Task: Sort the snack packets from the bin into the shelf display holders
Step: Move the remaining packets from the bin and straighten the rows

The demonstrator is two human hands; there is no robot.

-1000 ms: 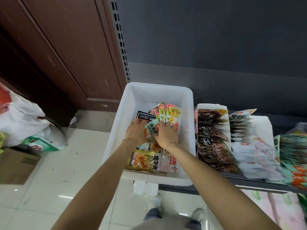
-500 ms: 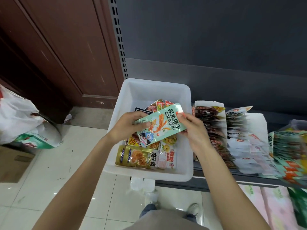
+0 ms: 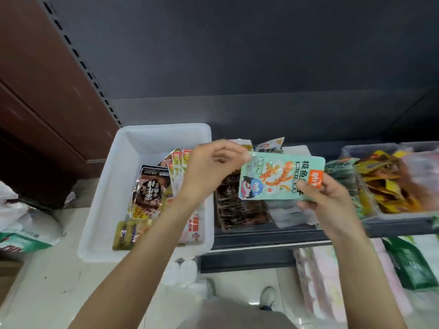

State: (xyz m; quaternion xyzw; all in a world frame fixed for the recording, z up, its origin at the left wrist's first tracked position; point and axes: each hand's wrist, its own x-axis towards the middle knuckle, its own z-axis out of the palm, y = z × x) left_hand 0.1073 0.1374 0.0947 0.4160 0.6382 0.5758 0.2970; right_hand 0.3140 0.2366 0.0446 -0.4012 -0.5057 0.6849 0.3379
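A mint-green snack packet (image 3: 278,178) with orange print is held flat above the shelf, to the right of the white bin (image 3: 123,148). My right hand (image 3: 330,200) grips its right end with thumb on top. My left hand (image 3: 211,172) pinches its upper left corner. Below the packet lie shelf display holders: one with dark brown packets (image 3: 235,210), one with white packets (image 3: 289,214), and further right a row of green packets (image 3: 342,172). The bin holds several packets, among them a dark brown one (image 3: 149,193) and red-yellow ones (image 3: 178,162).
A clear holder (image 3: 370,150) with yellow-orange packets (image 3: 389,186) sits at the right on the shelf. The dark shelf edge (image 3: 261,241) runs below the holders. White plastic bags (image 3: 21,222) lie on the floor at left; pink and green packs (image 3: 356,269) lie below the shelf at right.
Both hands lifted the mint-green packet out of the bin and carried it to the right, over the shelf holders. The view has swung right with it.
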